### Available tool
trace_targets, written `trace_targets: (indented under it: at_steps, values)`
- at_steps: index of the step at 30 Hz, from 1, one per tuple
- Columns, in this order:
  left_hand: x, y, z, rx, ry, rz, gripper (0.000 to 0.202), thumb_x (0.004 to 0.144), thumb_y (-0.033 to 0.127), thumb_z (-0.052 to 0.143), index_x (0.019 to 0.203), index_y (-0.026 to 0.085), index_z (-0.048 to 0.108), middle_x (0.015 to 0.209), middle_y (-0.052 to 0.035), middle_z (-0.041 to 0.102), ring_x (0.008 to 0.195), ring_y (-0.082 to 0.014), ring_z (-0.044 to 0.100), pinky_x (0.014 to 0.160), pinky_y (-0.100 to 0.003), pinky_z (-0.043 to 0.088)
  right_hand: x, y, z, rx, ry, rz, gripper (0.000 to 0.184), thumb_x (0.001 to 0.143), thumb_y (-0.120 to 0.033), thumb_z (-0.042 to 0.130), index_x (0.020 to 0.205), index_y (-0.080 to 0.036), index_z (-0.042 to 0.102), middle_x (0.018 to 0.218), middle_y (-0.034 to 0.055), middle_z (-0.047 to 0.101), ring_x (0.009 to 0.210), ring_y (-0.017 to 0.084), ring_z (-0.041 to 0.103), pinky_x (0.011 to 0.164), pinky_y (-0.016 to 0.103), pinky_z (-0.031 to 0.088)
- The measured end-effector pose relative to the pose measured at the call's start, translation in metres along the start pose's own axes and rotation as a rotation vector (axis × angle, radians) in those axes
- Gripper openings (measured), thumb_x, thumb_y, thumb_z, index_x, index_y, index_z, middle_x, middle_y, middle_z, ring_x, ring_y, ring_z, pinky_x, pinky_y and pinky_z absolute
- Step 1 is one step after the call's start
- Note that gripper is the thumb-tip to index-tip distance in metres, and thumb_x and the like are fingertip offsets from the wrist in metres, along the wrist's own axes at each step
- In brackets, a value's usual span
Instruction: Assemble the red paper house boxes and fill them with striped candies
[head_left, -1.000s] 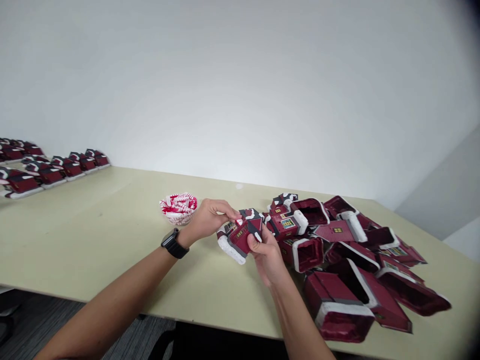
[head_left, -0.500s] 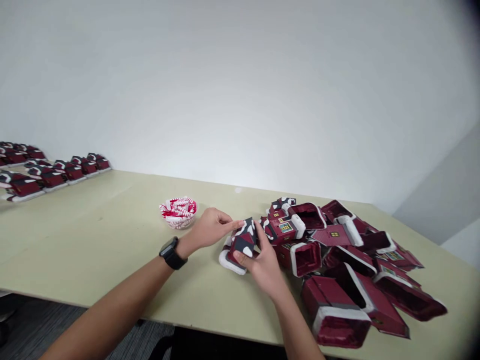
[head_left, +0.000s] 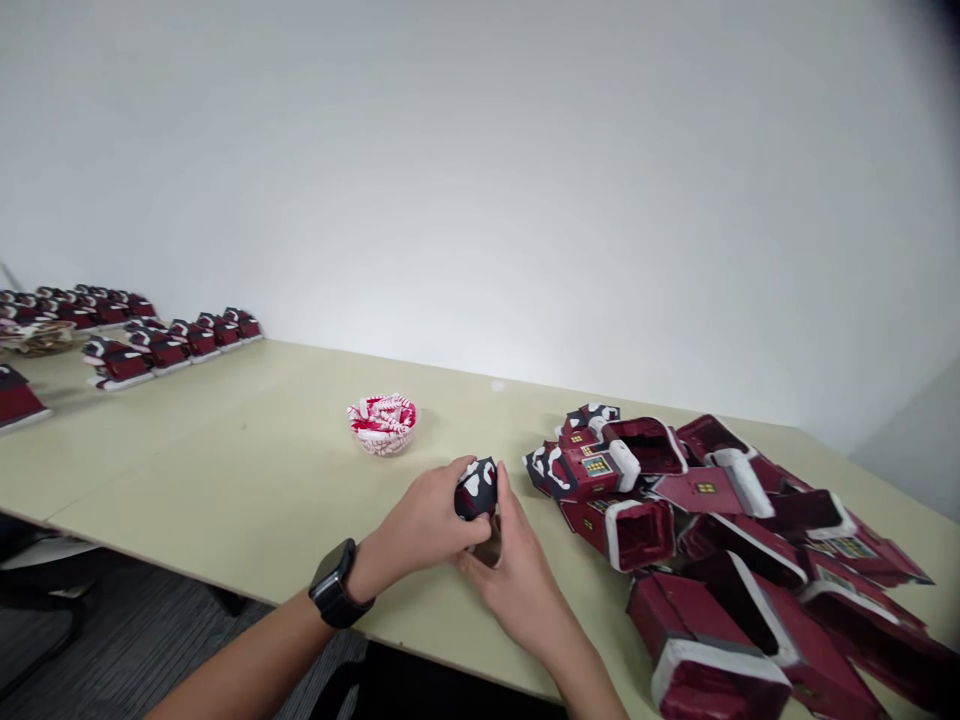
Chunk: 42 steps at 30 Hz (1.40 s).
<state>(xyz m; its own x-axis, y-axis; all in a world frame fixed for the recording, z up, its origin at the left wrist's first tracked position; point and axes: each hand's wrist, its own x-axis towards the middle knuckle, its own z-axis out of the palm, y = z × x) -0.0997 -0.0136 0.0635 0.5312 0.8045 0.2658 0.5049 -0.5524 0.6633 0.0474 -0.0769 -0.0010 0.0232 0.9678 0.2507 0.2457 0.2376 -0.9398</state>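
Between my hands is a small model house (head_left: 477, 488) with a dark roof and white snow-like patches. My left hand (head_left: 427, 518) wraps round its left side, the thumb across the near side. On the other side my right hand (head_left: 521, 580) holds it with the fingers along the right edge and the thumb underneath. Most of the house's dark red body is hidden by my hands. To the right lies a pile of similar red houses, the closest one to my hands being a dark-roofed house (head_left: 585, 468) on its side.
A clear bowl (head_left: 384, 440) of red-and-white wrapped pieces stands behind my hands. Several upright houses (head_left: 196, 340) line the table's far left, beside another bowl (head_left: 37, 338). In the pile, a large house (head_left: 705, 620) shows its hollow, white-rimmed base. A pale wall rises behind the table (head_left: 247, 480).
The model house has been turned and moved closer to me, its roof now end-on. My left hand has shifted from the roof edge to wrap its side. The view has swung slightly left.
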Motion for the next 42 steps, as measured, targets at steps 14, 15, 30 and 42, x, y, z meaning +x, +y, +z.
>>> trace_targets:
  at_steps: [14,15,30,42]
  values:
    - [-0.009,-0.008,0.019,0.041,0.148,-0.023,0.034,0.085,0.029,0.066,0.115,0.016,0.056,0.114,-0.0096,0.060,0.108,-0.0271,0.058,0.094,-0.041,0.048,-0.023,0.033,-0.005,-0.353,0.134,-0.088,0.083,0.100,-0.046,0.057,0.168,-0.027,0.013,0.167,0.0116,0.034,0.154,0.028,0.035,0.122,0.052,0.037]
    - [-0.009,-0.009,0.019,0.037,0.143,-0.021,0.036,0.083,0.028,0.067,0.115,0.016,0.056,0.114,-0.0095,0.059,0.108,-0.0270,0.058,0.094,-0.040,0.048,-0.024,0.035,-0.005,-0.365,0.148,-0.095,0.081,0.100,-0.048,0.056,0.167,-0.026,0.015,0.166,0.0125,0.036,0.153,0.030,0.037,0.121,0.053,0.038]
    - [-0.005,-0.015,0.033,0.049,0.206,-0.032,0.044,0.078,0.033,0.070,0.116,0.016,0.057,0.118,-0.0110,0.059,0.107,-0.0267,0.058,0.093,-0.039,0.050,-0.019,0.071,-0.016,-0.620,0.120,-0.306,0.078,0.102,-0.045,0.055,0.167,-0.021,0.019,0.161,0.0152,0.044,0.144,0.033,0.051,0.109,0.048,0.055]
    - [-0.005,-0.010,0.031,0.144,0.187,-0.076,0.045,0.079,0.036,0.068,0.117,0.014,0.057,0.119,-0.0124,0.060,0.106,-0.0274,0.059,0.095,-0.042,0.053,-0.013,0.071,-0.018,-0.752,0.132,-0.431,0.073,0.104,-0.043,0.051,0.166,-0.019,0.022,0.153,0.0178,0.054,0.133,0.034,0.061,0.099,0.046,0.062]
